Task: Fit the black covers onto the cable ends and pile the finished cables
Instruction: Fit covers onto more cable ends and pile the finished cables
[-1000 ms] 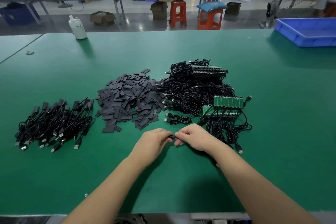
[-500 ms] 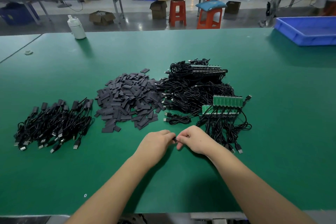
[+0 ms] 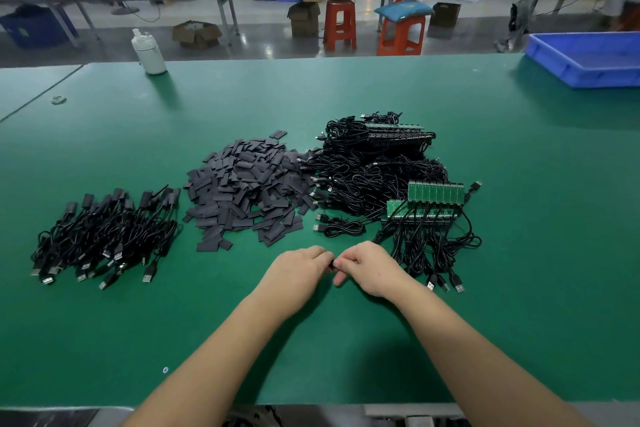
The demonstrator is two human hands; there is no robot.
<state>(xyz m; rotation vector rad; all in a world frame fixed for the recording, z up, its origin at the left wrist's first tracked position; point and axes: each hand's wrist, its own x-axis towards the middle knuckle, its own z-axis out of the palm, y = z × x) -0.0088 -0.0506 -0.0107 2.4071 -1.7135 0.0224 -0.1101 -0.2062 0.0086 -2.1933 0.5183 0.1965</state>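
My left hand and my right hand meet fingertip to fingertip low over the green table, pinching a small black piece between them; most of it is hidden by the fingers. Behind my hands lies a heap of flat black covers. To its right is a tangle of black cables, some ending in green circuit boards. A pile of cables with covered ends lies at the left.
A white bottle stands at the table's far left edge. A blue tray sits at the far right corner. Beyond the table are orange stools, cardboard boxes and other benches.
My hands have drawn slightly closer together, fingertips now touching over the black piece. The piles have not moved.
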